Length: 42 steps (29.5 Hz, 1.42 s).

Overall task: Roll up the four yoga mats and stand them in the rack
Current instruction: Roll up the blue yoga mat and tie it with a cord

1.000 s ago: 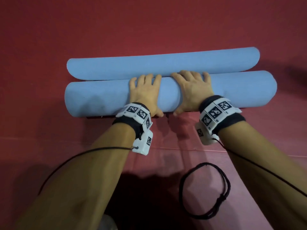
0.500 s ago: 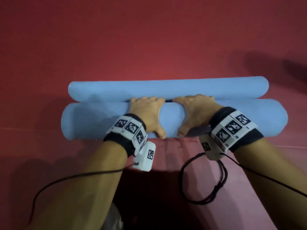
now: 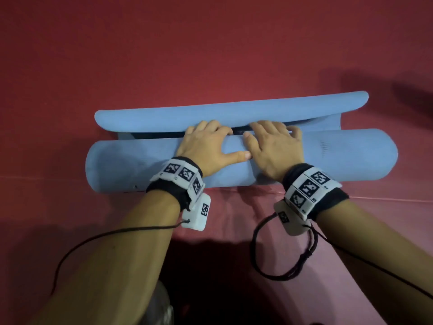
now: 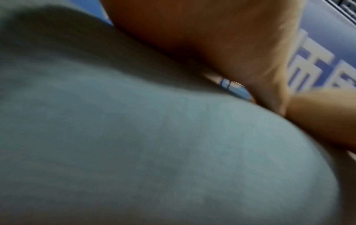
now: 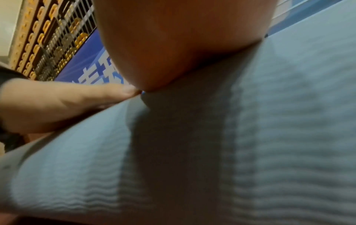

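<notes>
Red floor under a near-finished blue roll (image 3: 121, 165); left hand (image 3: 206, 146) and right hand (image 3: 274, 148) press flat-fingered, best kept even and tight.

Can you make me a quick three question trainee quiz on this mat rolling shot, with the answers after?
1. True or false: both hands rest on the blue mat roll.
2. What lies on the red floor by the right wrist? A) a black cord loop B) a water bottle C) a towel
3. Fill in: beyond the roll, the mat's far edge curls ____.

Key:
1. True: left hand and right hand lie side by side on it.
2. A, the black cord loop.
3. Upward.
</notes>
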Motion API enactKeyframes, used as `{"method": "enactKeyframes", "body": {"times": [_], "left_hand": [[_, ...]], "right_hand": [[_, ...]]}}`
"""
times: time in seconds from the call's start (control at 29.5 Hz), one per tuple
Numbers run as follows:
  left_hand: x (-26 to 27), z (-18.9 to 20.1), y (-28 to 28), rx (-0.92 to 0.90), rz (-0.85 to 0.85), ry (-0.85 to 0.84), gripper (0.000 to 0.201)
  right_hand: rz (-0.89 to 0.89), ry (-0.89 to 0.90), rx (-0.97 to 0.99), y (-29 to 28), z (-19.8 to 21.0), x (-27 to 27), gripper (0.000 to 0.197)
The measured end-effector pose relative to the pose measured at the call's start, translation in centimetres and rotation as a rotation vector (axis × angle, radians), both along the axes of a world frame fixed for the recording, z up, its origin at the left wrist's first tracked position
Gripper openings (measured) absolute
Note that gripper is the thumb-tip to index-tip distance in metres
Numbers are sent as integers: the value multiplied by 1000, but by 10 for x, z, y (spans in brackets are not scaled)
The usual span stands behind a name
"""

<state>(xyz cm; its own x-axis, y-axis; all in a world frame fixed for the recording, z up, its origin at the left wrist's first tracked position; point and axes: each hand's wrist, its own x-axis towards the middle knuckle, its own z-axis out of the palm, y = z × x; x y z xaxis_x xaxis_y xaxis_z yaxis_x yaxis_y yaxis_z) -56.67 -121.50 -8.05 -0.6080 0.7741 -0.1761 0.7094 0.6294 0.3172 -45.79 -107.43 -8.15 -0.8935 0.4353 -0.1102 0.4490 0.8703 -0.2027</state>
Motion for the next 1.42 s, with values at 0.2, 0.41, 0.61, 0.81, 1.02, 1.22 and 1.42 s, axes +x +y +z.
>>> {"method": "enactKeyframes", "body": {"times": [0.2, 0.41, 0.61, 0.81, 1.02, 1.22, 1.42], "left_hand": [[24, -26, -3, 226, 304, 368, 42], [-6, -22, 15, 205, 308, 390, 42], [-31, -19, 33, 229, 330, 365, 39], [-8, -32, 18, 254, 300, 439, 39], [-37, -32, 34, 214, 263, 485, 36], [-64, -23, 44, 264, 203, 389, 40], [-57, -24, 30, 25, 20, 334, 104]], "right_hand": [[-36, 84, 2, 18, -11, -27, 52], [-64, 310, 118, 8, -22, -22, 46], [-76, 350, 212, 8, -29, -31, 40], [-118, 206, 112, 30, -14, -70, 37], [-166, 529, 205, 27, -31, -58, 25], [-122, 400, 185, 32, -35, -65, 43], [-141, 252, 143, 58, -22, -108, 56]]}}
